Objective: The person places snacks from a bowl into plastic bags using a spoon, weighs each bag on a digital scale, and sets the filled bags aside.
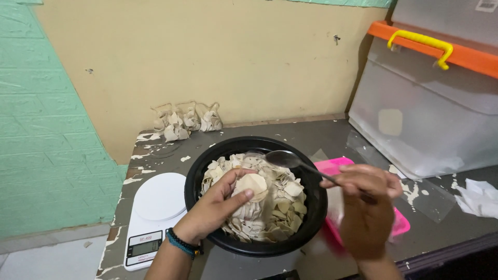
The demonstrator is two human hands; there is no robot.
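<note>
- The left hand (220, 199) reaches over the bowl (199, 176), fingers curled round a small stack of pale round chips (251, 184), thumb pressed on the top one.
- That stack sits at the middle of the bowl, just above the heap of loose chips, and seems to touch it.
- A dark and teal band is round the left wrist.
- The right hand (365, 205) is closed on the handle of a metal spoon (284, 158), pinched between thumb and fingertips (the hand is a little blurred).
- The spoon's head points left and hangs over the far side of the bowl, above the chips; I cannot tell whether it touches them.
- The bowl is black and round, filled with a heap of thin, pale, broken and whole chips, and stands on the table (321, 132).
- A pink tray (399, 225) lies just right of the bowl, partly under the right hand.
- A white scale (155, 207) with a small display stands just left of the bowl, at the table's near left corner.
- Three small clear bags (184, 120) of the same chips lean on the beige wall behind the bowl.
- A big clear box (430, 119) with an orange rim and yellow latch stands at the right rear of the table.
- Crumpled white paper (480, 197) lies at the far right edge, and a clear plastic sheet lies between it and the tray.
- The table is grey with flaking paint (white patches show on its left side).
</note>
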